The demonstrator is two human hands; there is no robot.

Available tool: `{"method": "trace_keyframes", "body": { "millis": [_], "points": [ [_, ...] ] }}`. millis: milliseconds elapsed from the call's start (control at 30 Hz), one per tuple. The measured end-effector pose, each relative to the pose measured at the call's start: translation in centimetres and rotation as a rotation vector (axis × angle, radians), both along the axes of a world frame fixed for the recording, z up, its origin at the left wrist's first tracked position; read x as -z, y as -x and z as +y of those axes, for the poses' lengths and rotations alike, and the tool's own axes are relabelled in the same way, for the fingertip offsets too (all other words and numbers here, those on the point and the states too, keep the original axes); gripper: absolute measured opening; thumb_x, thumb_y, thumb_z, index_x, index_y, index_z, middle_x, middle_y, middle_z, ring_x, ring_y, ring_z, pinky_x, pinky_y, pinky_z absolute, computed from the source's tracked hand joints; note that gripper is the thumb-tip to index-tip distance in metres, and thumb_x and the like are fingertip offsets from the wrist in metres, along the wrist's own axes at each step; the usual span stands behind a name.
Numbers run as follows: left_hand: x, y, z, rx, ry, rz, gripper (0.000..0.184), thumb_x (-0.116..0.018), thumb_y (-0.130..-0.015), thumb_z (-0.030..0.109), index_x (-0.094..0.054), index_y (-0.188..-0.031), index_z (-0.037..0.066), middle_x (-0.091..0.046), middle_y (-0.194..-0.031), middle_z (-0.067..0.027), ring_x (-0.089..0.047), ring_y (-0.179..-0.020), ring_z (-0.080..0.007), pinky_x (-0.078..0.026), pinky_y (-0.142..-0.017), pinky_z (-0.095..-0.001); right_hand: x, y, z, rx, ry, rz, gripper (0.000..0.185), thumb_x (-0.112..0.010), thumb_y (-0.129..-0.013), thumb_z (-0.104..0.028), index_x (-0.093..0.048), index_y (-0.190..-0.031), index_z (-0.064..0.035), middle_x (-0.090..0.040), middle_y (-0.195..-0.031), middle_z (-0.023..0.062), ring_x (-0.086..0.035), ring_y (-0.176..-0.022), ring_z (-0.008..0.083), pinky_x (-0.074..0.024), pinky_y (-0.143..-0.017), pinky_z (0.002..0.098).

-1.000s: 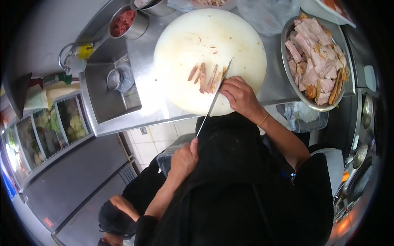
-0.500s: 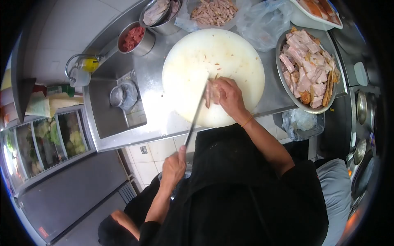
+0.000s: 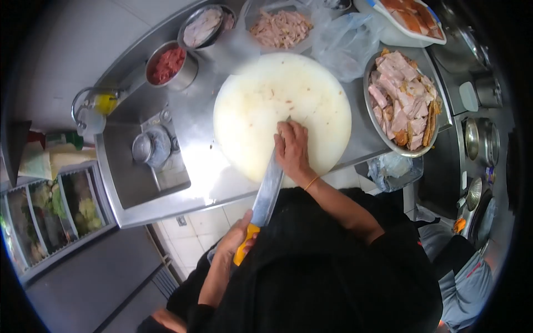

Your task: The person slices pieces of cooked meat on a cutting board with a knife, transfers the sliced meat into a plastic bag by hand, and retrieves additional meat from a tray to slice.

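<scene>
My left hand is closed round the yellow handle of a long knife. The blade shows its broad side and slants up over the near edge of a round white cutting board. Its tip runs in beside the thumb of my right hand. That hand lies on the board with its fingers curled down and close together. What is under the fingers is hidden, though a small dark bit shows at the fingertips. Small meat scraps are scattered on the board.
Right of the board stands an oval metal tray of meat chunks. Behind are meat strips, a plastic bag, a white tub and a pot of red meat. A sink is at left. Another person's grey clothing shows lower right.
The knife has turned from edge-on to broad side, and its handle now shows. My right hand has moved toward me, covering the meat pieces seen before. The view has shifted a little.
</scene>
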State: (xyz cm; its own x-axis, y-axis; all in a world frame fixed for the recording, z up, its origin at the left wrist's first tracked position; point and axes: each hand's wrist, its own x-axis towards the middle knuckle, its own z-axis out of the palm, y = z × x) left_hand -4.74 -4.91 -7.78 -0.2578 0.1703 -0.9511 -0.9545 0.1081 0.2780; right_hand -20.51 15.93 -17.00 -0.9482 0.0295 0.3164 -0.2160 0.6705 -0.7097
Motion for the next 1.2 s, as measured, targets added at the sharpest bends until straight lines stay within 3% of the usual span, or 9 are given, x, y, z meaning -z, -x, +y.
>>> {"method": "trace_keyframes", "body": {
  "millis": [133, 167, 433, 567, 633, 733, 900, 1067, 1200],
  "points": [
    [-0.9, 2.2, 1.3, -0.066, -0.083, -0.063, 0.069, -0.040, -0.100, 0.075, -0.054, -0.085, 0.009, -0.043, -0.054, 0.0030, -0.037, -0.036, -0.0070, -0.034, -0.034, -0.0225, -0.6, 1.9, 0.0, 0.046, 0.217, 0.042, 0.030, -0.065, -0.091, -0.002, -0.063, -0.120, -0.0047, -0.057, -0.120, 0.0177, -0.052, -0.110, 0.0391, -0.0432, -0.096, 0.0485],
    [-1.3, 3.0, 1.9, -0.075, -0.080, -0.071, 0.074, -0.037, -0.099, 0.078, -0.053, -0.075, 0.009, -0.040, -0.050, 0.0022, -0.037, -0.034, -0.0087, -0.034, -0.034, -0.0229, -0.7, 2.9, -0.1, 0.080, 0.263, 0.056, 0.030, -0.066, -0.088, 0.000, -0.065, -0.118, -0.0051, -0.058, -0.118, 0.0174, -0.052, -0.109, 0.0389, -0.0435, -0.096, 0.0484],
    [-5.5, 16.1, 7.6, -0.141, -0.031, 0.347, 0.074, -0.036, -0.101, 0.074, -0.052, -0.071, 0.009, -0.038, -0.047, 0.0023, -0.036, -0.031, -0.0111, -0.036, -0.032, -0.0260, -5.4, 23.7, 2.3, -0.045, 0.266, 0.482, 0.026, -0.069, -0.085, -0.003, -0.070, -0.111, -0.0058, -0.064, -0.114, 0.0153, -0.058, -0.110, 0.0375, -0.0473, -0.097, 0.0443],
    [-6.3, 18.7, 8.8, -0.254, 0.000, 0.340, 0.070, -0.037, -0.102, 0.073, -0.050, -0.071, 0.012, -0.037, -0.047, 0.0028, -0.034, -0.031, -0.0122, -0.034, -0.032, -0.0283, -3.6, 34.8, 4.1, -0.021, 0.104, 0.356, 0.012, -0.067, -0.082, -0.005, -0.069, -0.095, -0.0055, -0.067, -0.101, 0.0168, -0.062, -0.103, 0.0375, -0.0507, -0.089, 0.0468],
    [-6.3, 17.6, 9.0, -0.273, 0.069, 0.389, 0.070, -0.037, -0.102, 0.073, -0.050, -0.070, 0.012, -0.037, -0.046, 0.0022, -0.034, -0.031, -0.0127, -0.033, -0.031, -0.0281, -2.5, 37.0, 4.8, 0.106, -0.255, 0.277, 0.007, -0.068, -0.081, -0.006, -0.067, -0.088, -0.0057, -0.067, -0.096, 0.0166, -0.064, -0.096, 0.0373, -0.0520, -0.084, 0.0480],
    [-6.1, 14.7, 8.3, -0.255, 0.149, 0.433, 0.070, -0.038, -0.101, 0.073, -0.049, -0.070, 0.012, -0.037, -0.047, 0.0009, -0.035, -0.032, -0.0132, -0.033, -0.033, -0.0278, -3.0, 35.0, 6.3, 0.126, 0.164, 0.332, 0.006, -0.068, -0.080, -0.005, -0.067, -0.085, -0.0064, -0.067, -0.092, 0.0160, -0.064, -0.090, 0.0380, -0.0523, -0.080, 0.0471],
    [-5.2, 9.6, 7.1, -0.302, 0.258, 0.362, 0.068, -0.036, -0.104, 0.070, -0.053, -0.077, 0.009, -0.041, -0.050, -0.0005, -0.041, -0.037, -0.0139, -0.037, -0.039, -0.0276, -5.8, 24.0, 14.6, 0.162, 0.309, 0.374, 0.009, -0.069, -0.079, -0.002, -0.069, -0.087, -0.0065, -0.067, -0.082, 0.0153, -0.065, -0.086, 0.0394, -0.0520, -0.080, 0.0464],
    [-4.3, 8.0, 7.1, -0.301, 0.261, 0.339, 0.068, -0.031, -0.105, 0.071, -0.054, -0.087, 0.009, -0.044, -0.053, -0.0016, -0.043, -0.038, -0.0146, -0.038, -0.041, -0.0279, -5.6, 10.0, 30.3, 0.679, -0.107, 0.188, 0.024, -0.076, -0.079, -0.011, -0.076, -0.102, -0.0054, -0.068, -0.103, 0.0170, -0.062, -0.101, 0.0382, -0.0511, -0.092, 0.0482],
    [-3.4, 9.8, 8.0, -0.220, 0.257, 0.432, 0.069, -0.030, -0.106, 0.070, -0.053, -0.084, 0.008, -0.043, -0.052, -0.0016, -0.043, -0.038, -0.0148, -0.038, -0.041, -0.0287, -5.9, 6.2, 34.7, 0.699, -0.156, -0.089, 0.037, -0.081, -0.077, -0.020, -0.077, -0.111, -0.0057, -0.067, -0.113, 0.0188, -0.056, -0.114, 0.0401, -0.0461, -0.103, 0.0478]
  ]
}}
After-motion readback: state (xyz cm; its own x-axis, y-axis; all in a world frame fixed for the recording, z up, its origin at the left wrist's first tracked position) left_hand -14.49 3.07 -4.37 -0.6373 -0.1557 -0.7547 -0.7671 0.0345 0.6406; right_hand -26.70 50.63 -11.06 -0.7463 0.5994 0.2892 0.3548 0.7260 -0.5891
